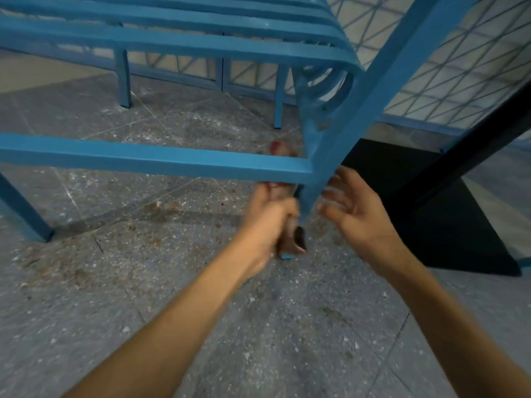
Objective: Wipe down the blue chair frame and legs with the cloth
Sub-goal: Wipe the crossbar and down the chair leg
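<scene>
My left hand clenched round the one cloth against the near blue chair leg, one of four, my right hand slack just beside.

Bare forearms; left hand, right hand bare, both motion-blurred.

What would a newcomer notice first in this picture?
The blue chair fills the upper picture, its bar crossing the middle. At centre, the left hand grips a brownish cloth against the front leg, while the right hand hovers open just right of it.
</scene>
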### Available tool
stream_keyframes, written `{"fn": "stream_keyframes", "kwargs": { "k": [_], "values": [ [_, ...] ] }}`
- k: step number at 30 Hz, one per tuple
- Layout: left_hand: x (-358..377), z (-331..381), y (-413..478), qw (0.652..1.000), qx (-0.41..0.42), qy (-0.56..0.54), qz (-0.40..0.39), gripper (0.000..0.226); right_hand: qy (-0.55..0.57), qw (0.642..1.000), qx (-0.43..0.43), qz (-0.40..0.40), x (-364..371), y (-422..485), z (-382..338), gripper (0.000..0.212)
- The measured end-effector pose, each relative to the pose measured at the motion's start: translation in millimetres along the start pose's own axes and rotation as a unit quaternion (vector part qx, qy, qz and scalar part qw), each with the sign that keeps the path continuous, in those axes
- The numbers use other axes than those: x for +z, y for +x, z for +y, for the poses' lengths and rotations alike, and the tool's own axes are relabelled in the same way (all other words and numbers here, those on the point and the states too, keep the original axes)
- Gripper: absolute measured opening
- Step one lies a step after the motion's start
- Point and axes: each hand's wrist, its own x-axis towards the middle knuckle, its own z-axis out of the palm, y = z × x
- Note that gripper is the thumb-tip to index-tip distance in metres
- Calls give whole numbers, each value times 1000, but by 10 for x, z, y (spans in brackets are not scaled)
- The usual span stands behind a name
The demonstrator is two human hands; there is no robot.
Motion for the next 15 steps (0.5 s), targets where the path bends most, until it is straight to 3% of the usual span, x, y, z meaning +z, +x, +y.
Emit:
{"fn": "stream_keyframes", "kwargs": {
  "k": [4, 7, 12, 15],
  "values": [
    [387, -287, 47, 992, 122, 43, -1, 77, -20, 999, -43, 20, 93, 129, 25, 35],
    [248, -498, 161, 984, 152, 94, -2, 74, -36, 998, -44, 30, 90, 153, 68, 32],
    [29, -907, 283, 983, -48, 175, 16, 63, -45, 998, -45, 26, 72, 160, 98, 26],
    [59, -874, 292, 985, -48, 165, 27, 53, -63, 997, -44, 17, 53, 177, 113, 25]
  ]
}}
